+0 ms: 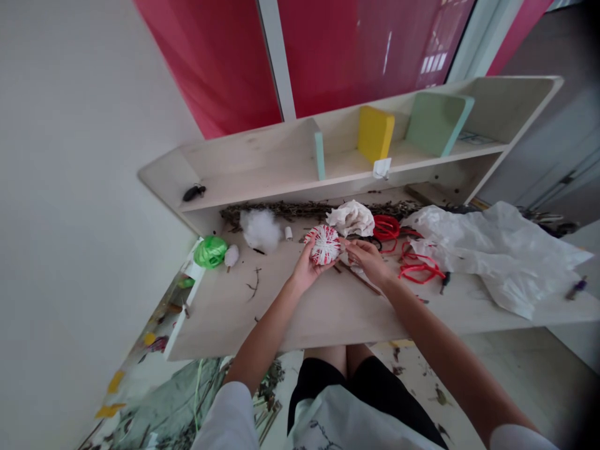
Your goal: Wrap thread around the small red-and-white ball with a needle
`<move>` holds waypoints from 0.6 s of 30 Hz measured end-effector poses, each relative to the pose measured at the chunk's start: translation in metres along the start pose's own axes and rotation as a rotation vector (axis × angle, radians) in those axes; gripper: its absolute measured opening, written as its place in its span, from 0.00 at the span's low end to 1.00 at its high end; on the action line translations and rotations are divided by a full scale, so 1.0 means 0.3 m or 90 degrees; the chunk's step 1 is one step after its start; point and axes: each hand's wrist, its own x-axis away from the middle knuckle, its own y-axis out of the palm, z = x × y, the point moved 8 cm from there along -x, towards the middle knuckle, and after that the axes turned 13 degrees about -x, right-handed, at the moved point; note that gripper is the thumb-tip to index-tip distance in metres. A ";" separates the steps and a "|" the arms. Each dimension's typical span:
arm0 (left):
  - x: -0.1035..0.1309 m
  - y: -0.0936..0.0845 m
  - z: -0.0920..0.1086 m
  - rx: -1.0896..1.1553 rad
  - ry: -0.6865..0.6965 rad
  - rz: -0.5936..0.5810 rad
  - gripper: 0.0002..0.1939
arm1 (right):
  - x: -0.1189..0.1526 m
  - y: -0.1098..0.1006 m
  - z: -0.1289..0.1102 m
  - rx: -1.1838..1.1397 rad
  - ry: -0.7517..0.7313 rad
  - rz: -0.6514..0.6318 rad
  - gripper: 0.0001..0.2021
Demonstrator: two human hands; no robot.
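Observation:
A round ball wound with white and red string [324,244] is held above the desk, near its middle. My left hand [307,267] wraps round the ball's left and lower side. At the ball's right edge, my right hand [366,257] is closed in a pinch; what lies between its fingertips is too small to make out. Just behind the hands sits a crumpled white wad [351,218]. A brown stick [360,279] lies on the desk below my right hand.
Left on the desk [210,319] are green ribbon [210,252] and white fluff [260,230]. Red cords [419,269] and a clear plastic bag [506,256] lie right. A shelf [262,181] with yellow [375,134] and green dividers stands behind. Dry twigs run beneath it.

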 end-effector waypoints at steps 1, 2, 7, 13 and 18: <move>-0.002 -0.006 0.002 0.005 0.003 0.011 0.25 | 0.000 -0.003 -0.006 -0.010 -0.001 0.009 0.20; -0.004 -0.011 0.006 0.011 0.006 0.019 0.26 | 0.000 -0.006 -0.015 -0.019 -0.003 0.018 0.20; -0.010 -0.036 0.021 0.030 0.004 0.044 0.26 | 0.002 -0.010 -0.058 -0.053 -0.027 0.044 0.19; -0.001 -0.038 0.028 0.016 -0.001 0.032 0.27 | -0.001 -0.024 -0.055 -0.068 -0.026 0.070 0.20; 0.005 -0.010 0.022 0.038 -0.010 -0.018 0.25 | -0.013 -0.036 -0.030 -0.002 -0.028 0.065 0.20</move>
